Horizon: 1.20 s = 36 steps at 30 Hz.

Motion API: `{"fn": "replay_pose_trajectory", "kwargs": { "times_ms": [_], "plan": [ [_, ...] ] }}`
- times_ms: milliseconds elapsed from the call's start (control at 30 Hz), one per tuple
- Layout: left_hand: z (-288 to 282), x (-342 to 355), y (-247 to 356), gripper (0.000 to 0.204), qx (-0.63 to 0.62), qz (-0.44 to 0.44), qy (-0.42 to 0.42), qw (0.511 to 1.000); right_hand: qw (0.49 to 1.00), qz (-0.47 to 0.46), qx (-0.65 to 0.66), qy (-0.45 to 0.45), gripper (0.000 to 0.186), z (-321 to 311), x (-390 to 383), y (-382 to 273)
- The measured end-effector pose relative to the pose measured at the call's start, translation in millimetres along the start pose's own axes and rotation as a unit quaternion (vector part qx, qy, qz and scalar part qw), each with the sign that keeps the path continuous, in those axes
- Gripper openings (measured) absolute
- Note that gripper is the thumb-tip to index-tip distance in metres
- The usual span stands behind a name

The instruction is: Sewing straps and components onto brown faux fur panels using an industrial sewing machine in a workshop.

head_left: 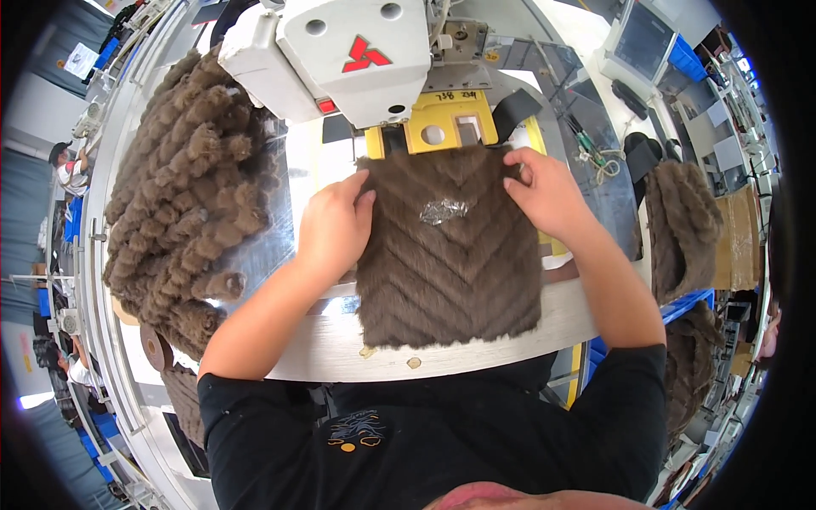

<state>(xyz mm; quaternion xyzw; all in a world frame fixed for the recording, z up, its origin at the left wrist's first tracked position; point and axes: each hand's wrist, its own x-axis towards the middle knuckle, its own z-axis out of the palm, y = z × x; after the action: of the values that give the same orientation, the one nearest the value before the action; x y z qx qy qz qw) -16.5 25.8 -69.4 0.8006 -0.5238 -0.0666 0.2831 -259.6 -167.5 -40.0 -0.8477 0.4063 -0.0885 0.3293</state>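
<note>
A brown fur panel with a chevron pattern lies flat in front of me, its near edge reaching over the table's front edge. A shiny, crinkled clear patch sits on its upper middle. My left hand grips the panel's left edge near the far corner, fingers bent along it. At the far right corner, my right hand pinches the edge between thumb and curled fingers. The panel's far edge meets a yellow plate with cut-outs, beneath the white sewing machine head.
A large heap of fluffy brown fur covers the table's left side. To the right are tweezers or snips with green handles, a monitor, more fur pieces and a cardboard box. Other people work far left.
</note>
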Motion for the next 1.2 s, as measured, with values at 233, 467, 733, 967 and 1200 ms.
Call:
{"fn": "replay_pose_trajectory", "kwargs": {
  "times_ms": [233, 467, 733, 967, 1200],
  "plan": [
    [7, 33, -10, 0.031, 0.046, 0.024, 0.011, 0.999, 0.998, -0.044, -0.048, 0.028, 0.031, 1, 43, 3],
    [17, 46, -11, 0.031, 0.037, 0.009, 0.023, 0.999, 0.996, -0.031, -0.069, 0.039, 0.034, -2, 47, 1],
    [6, 40, -14, 0.031, 0.054, 0.015, 0.01, 0.998, 0.996, -0.033, -0.063, 0.046, 0.035, 5, 41, -4],
    [12, 42, -18, 0.029, 0.041, 0.026, 0.016, 0.999, 0.996, -0.036, -0.064, 0.047, 0.035, 6, 53, 5],
    [7, 40, -12, 0.028, 0.042, 0.027, 0.006, 0.999, 0.991, -0.075, -0.096, 0.062, 0.033, 8, 43, 7]
  ]
}}
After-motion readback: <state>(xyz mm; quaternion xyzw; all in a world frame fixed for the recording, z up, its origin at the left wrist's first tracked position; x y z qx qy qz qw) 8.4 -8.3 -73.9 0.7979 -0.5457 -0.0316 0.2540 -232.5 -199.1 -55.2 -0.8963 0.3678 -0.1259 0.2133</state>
